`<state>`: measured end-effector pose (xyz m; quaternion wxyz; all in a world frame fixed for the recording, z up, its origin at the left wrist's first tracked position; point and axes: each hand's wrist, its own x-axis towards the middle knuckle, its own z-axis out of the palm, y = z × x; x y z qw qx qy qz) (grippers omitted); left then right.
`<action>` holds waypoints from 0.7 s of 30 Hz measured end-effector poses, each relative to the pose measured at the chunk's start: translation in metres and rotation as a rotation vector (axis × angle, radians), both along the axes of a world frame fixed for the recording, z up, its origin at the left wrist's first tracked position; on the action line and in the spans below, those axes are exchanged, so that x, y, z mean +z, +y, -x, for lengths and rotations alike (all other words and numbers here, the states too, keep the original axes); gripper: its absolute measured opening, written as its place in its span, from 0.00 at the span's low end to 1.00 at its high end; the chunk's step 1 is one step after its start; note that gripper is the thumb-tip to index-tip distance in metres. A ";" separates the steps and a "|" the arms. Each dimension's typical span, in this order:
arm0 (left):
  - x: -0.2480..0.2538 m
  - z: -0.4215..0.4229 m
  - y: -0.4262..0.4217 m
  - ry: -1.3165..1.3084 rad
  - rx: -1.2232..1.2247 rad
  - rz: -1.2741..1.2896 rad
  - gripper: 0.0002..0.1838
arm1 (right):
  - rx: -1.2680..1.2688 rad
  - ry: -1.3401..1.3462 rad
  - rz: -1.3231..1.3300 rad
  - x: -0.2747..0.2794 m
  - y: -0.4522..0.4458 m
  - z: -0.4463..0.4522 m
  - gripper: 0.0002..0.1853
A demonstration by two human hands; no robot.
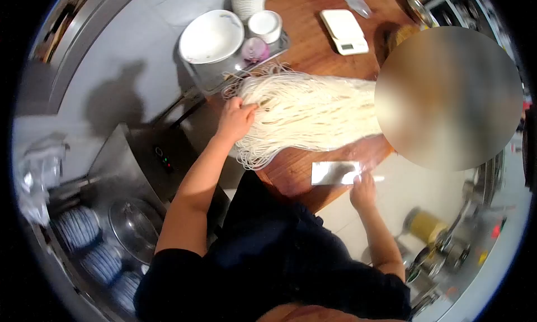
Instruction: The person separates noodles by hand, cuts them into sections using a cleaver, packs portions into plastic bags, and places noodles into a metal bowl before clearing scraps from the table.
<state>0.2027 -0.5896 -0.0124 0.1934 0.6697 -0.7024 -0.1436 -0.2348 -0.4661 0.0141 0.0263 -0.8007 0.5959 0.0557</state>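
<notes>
A wide bundle of long pale noodles lies across the wooden table, its looped ends hanging loose at the left. My left hand is at that left end, fingers curled onto the strands. In my right hand is a cleaver, gripped by its handle. Its broad shiny blade points left, over the table's near edge and just in front of the noodles, apart from them. The right end of the bundle disappears behind a blurred round patch.
Behind the noodles, a metal tray holds a white bowl, a purple onion and stacked small dishes. A white kitchen scale stands at the back. Striped bowls sit lower left; pots are lower right.
</notes>
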 end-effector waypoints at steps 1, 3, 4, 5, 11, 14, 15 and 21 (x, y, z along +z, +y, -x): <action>-0.001 0.001 0.002 0.012 0.020 0.039 0.12 | 0.011 0.030 -0.093 -0.003 0.011 0.017 0.27; -0.005 0.005 0.006 0.035 0.040 0.113 0.12 | 0.000 0.132 -0.209 -0.003 0.019 0.027 0.25; -0.005 0.006 0.007 0.061 0.054 0.095 0.12 | 0.058 0.079 -0.163 -0.011 0.018 0.033 0.25; -0.006 0.007 0.008 0.070 0.069 0.113 0.12 | 0.113 0.024 -0.119 -0.020 0.014 0.037 0.24; -0.010 0.009 0.013 0.149 0.132 0.127 0.11 | 0.328 -0.024 0.047 -0.025 -0.019 0.035 0.19; -0.007 0.008 0.015 0.169 0.150 0.115 0.11 | 0.237 -0.167 -0.079 -0.038 -0.019 0.050 0.15; -0.009 0.008 0.015 0.165 0.147 0.138 0.11 | 0.129 -0.160 -0.244 -0.033 -0.015 0.054 0.15; -0.015 0.008 0.018 0.177 0.155 0.201 0.11 | 0.024 -0.856 -0.045 0.047 -0.076 -0.071 0.10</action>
